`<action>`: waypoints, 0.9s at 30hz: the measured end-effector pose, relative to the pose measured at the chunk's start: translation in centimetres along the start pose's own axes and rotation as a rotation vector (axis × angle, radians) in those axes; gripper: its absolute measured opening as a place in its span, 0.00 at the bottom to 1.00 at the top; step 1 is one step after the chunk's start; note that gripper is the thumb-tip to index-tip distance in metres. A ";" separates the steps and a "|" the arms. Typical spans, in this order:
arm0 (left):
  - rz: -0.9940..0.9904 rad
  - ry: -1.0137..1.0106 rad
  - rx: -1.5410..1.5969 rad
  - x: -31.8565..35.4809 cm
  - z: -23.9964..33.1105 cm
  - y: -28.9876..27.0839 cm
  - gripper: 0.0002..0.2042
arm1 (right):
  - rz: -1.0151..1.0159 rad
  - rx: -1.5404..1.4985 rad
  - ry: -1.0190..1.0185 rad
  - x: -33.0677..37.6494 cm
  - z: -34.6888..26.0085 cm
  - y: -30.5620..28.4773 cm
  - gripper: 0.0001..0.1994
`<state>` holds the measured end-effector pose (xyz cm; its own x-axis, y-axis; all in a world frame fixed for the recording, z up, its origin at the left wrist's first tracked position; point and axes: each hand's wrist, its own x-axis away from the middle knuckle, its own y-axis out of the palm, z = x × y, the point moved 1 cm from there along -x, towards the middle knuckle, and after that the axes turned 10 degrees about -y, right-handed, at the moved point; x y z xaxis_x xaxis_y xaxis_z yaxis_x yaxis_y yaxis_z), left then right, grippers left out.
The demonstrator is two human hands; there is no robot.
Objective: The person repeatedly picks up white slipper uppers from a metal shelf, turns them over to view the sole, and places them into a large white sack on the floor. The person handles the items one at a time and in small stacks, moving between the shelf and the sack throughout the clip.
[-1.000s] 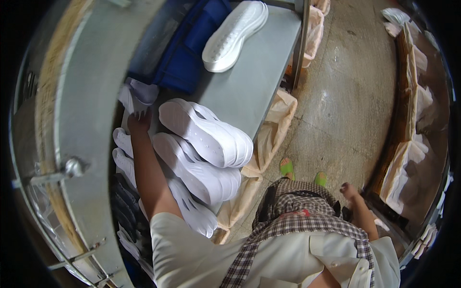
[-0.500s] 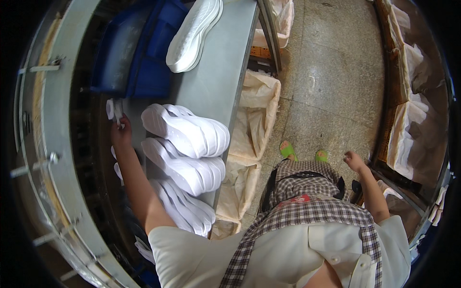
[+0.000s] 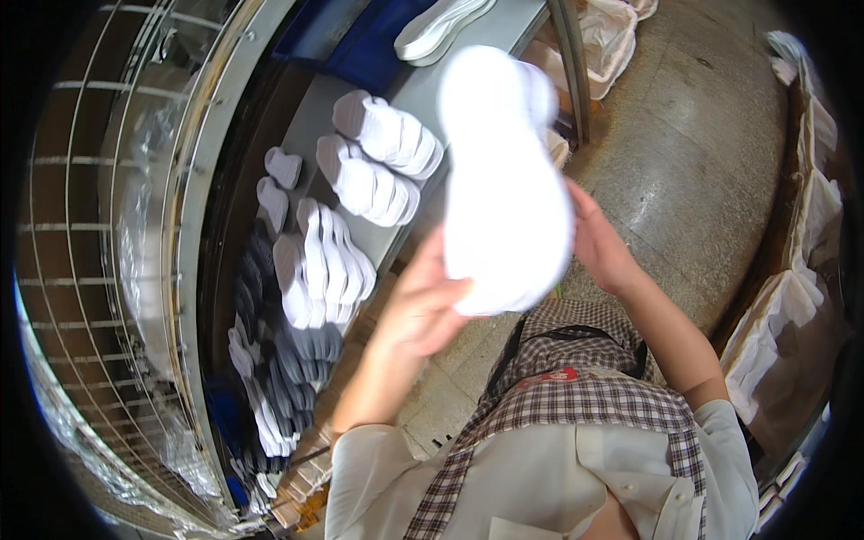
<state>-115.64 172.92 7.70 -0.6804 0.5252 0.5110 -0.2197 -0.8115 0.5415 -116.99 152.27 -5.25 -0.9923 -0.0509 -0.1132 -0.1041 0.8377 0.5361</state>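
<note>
A white shoe sole (image 3: 506,175), smooth, matte and softly rounded at both ends, is held up in front of the person's chest, blurred by nearness. The left hand (image 3: 416,301) grips its near left edge, fingers curled under and thumb pressed on top; the right hand (image 3: 601,247) cups its right edge, though the sole hides how those fingers close.

To the left, a grey metal table (image 3: 423,90) carries stacks of white soles (image 3: 373,162) with ribbed edges, and further left darker grey soles (image 3: 270,333) hang in rows beside a wire mesh guard (image 3: 108,270).

Half a second ago the left arm was stretched out to the stacks and the right hand hung low over the floor, with no sole raised; now both hands have come together on the sole.

The speckled concrete floor (image 3: 693,144) lies open on the right, bounded by white sacks (image 3: 792,324) at the far right.
</note>
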 end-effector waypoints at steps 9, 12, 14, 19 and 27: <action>-0.056 0.192 -0.800 -3.4 -8.0 1.7 0.41 | 0.048 -0.533 0.080 5.2 -3.8 0.4 0.40; 0.002 0.345 -0.505 -5.8 -8.2 1.8 0.34 | 0.090 -0.364 0.099 5.8 -4.8 1.7 0.42; 0.057 0.290 -0.253 -6.8 -8.5 1.8 0.25 | 0.120 -0.385 0.072 5.6 -5.0 3.2 0.38; 0.032 0.176 0.078 -7.5 -8.9 0.6 0.22 | 0.190 -0.491 0.065 4.5 -4.8 5.4 0.27; -0.230 0.076 0.262 -7.4 -9.1 -1.4 0.25 | 0.168 -0.450 0.114 4.1 -5.4 7.1 0.27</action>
<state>-116.63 167.81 -2.92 -0.6860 0.6582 0.3102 -0.1929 -0.5756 0.7947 -122.20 155.04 2.58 -0.9963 -0.0157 0.0849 0.0642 0.5230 0.8499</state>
